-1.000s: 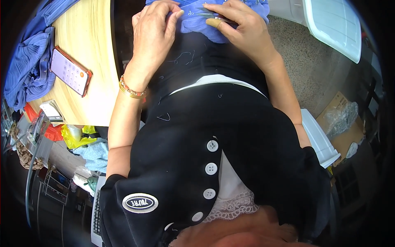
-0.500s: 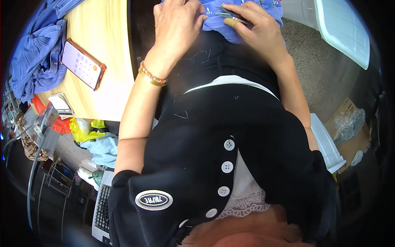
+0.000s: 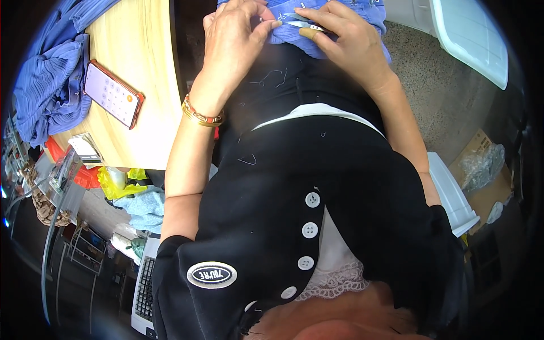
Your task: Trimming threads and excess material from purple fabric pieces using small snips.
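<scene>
A blue garment [image 3: 282, 39] with short white thread ends lies across my lap at the top of the view. My left hand [image 3: 232, 51] pinches its cloth between thumb and fingers. In my right hand [image 3: 357, 51] is a pair of thread snips [image 3: 299, 24], gripped between thumb and fingers. Their blades are parted and point left, close to my left thumb tip and to a white thread on the cloth. A tan finger cover [image 3: 307, 33] sits on my right thumb. The garment's far part is cut off by the frame edge.
On the wooden table [image 3: 150, 68] to the left lie a phone [image 3: 115, 93] and more blue garments [image 3: 48, 90]. Below it are plastic bags [image 3: 116, 182], a light blue cloth [image 3: 146, 208] and a keyboard [image 3: 145, 289]. Pale plastic bins [image 3: 473, 42] stand to the right.
My left hand has shifted slightly left and its thumb now reaches toward the snips' tips. The snips have moved slightly left and down along the cloth.
</scene>
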Action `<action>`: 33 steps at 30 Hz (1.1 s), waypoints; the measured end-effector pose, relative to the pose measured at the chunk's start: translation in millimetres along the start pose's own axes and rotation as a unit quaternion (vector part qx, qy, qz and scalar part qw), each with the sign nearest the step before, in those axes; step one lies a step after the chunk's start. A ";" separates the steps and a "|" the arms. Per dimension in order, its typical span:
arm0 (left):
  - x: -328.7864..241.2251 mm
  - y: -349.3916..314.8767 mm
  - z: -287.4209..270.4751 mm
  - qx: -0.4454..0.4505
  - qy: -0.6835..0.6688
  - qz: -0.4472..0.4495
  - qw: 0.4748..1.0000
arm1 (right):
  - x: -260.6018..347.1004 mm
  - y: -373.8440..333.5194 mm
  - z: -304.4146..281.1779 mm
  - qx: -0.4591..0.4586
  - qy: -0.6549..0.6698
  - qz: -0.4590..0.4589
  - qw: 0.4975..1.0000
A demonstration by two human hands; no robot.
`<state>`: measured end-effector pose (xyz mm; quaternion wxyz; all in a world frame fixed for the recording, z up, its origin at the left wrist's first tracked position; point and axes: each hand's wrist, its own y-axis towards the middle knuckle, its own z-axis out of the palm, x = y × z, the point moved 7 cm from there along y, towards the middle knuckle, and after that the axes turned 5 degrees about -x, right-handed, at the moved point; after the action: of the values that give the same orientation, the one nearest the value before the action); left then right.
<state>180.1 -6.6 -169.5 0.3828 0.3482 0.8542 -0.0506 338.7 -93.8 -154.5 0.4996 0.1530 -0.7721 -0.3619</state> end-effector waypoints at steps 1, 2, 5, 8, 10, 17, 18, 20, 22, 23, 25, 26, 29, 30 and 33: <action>0.8 -1.4 0.7 0.000 0.000 0.000 1.000 | -2.2 -3.6 -0.3 0.000 0.000 0.000 1.000; 0.1 -2.2 0.2 0.001 -0.011 -0.019 1.000 | -1.7 -3.6 0.7 0.004 -0.011 0.006 1.000; 2.8 -5.5 0.3 0.003 -0.049 -0.062 0.997 | -2.8 -4.1 1.9 0.015 -0.034 0.015 0.999; 12.4 -9.9 0.8 -0.007 -0.127 -0.118 0.985 | -1.9 -3.2 4.0 0.020 -0.050 0.014 0.998; 26.4 -15.0 3.2 -0.030 -0.213 -0.155 0.964 | 7.0 1.8 0.5 0.019 -0.055 0.011 0.998; 32.9 -20.3 8.5 0.051 -0.211 -0.253 0.943 | -0.7 -3.4 -3.6 0.014 -0.033 0.036 0.999; 34.5 -19.3 7.6 0.050 -0.213 -0.253 0.942 | -0.8 -4.0 -4.8 0.009 -0.028 0.040 0.999; 41.3 -21.5 16.7 0.123 -0.186 -0.277 0.935 | 0.6 -3.1 -5.4 0.002 -0.005 0.051 0.999; 46.1 -22.2 20.5 0.131 -0.219 -0.270 0.928 | 10.2 2.1 -12.1 -0.005 0.018 0.062 0.998; 45.7 -23.2 23.1 0.139 -0.250 -0.262 0.922 | 12.2 9.9 -9.5 0.069 -0.052 0.169 0.982; 39.5 -18.4 19.5 0.112 -0.309 -0.259 0.908 | 13.2 10.4 -10.4 0.139 -0.126 0.271 0.944; 34.6 -14.3 16.5 0.087 -0.366 -0.254 0.891 | 13.4 10.3 -12.8 0.124 -0.102 0.296 0.941; 25.4 -12.0 10.0 0.057 -0.453 -0.273 0.847 | 20.1 11.9 -17.7 0.096 -0.073 0.321 0.939; 23.1 -12.0 7.7 0.051 -0.487 -0.282 0.825 | 22.3 13.5 -19.2 0.085 -0.064 0.321 0.941; 18.6 -10.9 1.7 0.052 -0.498 -0.275 0.821 | 27.0 19.6 -20.9 0.083 -0.064 0.295 0.950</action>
<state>165.6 -5.1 -185.5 0.7077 0.0453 0.6036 -0.3645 347.3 -104.8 -117.8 0.5188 -0.0640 -0.8405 -0.1422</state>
